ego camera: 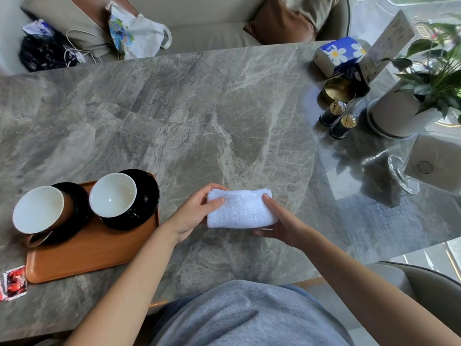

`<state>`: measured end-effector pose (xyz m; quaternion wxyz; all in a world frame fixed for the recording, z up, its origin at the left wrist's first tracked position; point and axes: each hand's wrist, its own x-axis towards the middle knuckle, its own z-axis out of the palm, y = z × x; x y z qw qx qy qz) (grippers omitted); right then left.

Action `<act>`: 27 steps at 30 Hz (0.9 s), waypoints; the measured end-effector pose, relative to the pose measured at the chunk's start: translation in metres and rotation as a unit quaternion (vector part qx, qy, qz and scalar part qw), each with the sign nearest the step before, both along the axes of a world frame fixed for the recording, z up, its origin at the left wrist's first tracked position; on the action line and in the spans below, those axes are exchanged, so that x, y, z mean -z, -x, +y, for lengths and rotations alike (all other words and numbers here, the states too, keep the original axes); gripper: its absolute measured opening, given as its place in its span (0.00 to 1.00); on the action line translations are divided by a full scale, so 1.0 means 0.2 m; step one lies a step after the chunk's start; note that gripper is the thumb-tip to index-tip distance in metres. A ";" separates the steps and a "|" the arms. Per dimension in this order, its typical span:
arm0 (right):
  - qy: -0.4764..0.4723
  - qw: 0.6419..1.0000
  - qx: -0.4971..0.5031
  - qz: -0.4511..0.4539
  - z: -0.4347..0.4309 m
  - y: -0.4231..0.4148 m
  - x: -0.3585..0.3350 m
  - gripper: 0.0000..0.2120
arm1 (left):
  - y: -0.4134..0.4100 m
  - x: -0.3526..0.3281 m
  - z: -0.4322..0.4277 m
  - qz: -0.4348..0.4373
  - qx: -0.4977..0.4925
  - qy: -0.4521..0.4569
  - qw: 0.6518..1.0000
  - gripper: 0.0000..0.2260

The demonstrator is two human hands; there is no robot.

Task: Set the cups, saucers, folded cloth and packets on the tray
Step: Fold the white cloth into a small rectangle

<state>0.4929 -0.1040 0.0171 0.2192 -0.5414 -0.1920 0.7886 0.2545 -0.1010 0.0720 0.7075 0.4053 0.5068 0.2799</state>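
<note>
A folded white cloth (pixel 240 208) is held between both hands just above the marble table, right of the tray. My left hand (pixel 197 211) grips its left end, thumb on top. My right hand (pixel 279 221) holds its right end from the side and below. The orange tray (pixel 99 253) lies at the left. On it stand two black saucers, each with a cup: a brown cup (pixel 38 211) on the left saucer (pixel 77 216), a black cup (pixel 114 196) on the right saucer (pixel 147 196). A red packet (pixel 13 283) lies on the table beside the tray's front left corner.
At the far right stand a tissue box (pixel 339 56), a brass tin (pixel 336 91), two toothpick holders (pixel 339 121), a potted plant (pixel 409 106), a card stand and a glass holder (pixel 404 176). A sofa with bags lies beyond the table.
</note>
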 end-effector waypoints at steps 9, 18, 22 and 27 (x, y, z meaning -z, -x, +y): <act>-0.087 0.996 0.009 0.019 0.02 0.01 0.00 0.15 | 0.04 0.11 -0.05 0.002 -0.055 0.057 0.997 0.05; -0.148 0.985 -0.012 -0.089 0.00 0.09 -0.02 0.09 | 0.08 0.25 -0.14 0.024 -0.131 0.107 0.985 0.06; -0.176 0.974 -0.022 -0.141 0.00 0.15 -0.01 0.08 | 0.09 0.27 -0.17 0.054 -0.151 0.100 0.982 0.07; -0.217 0.955 -0.066 -0.191 0.01 0.26 0.01 0.08 | 0.16 0.28 -0.22 0.088 -0.209 0.059 0.972 0.07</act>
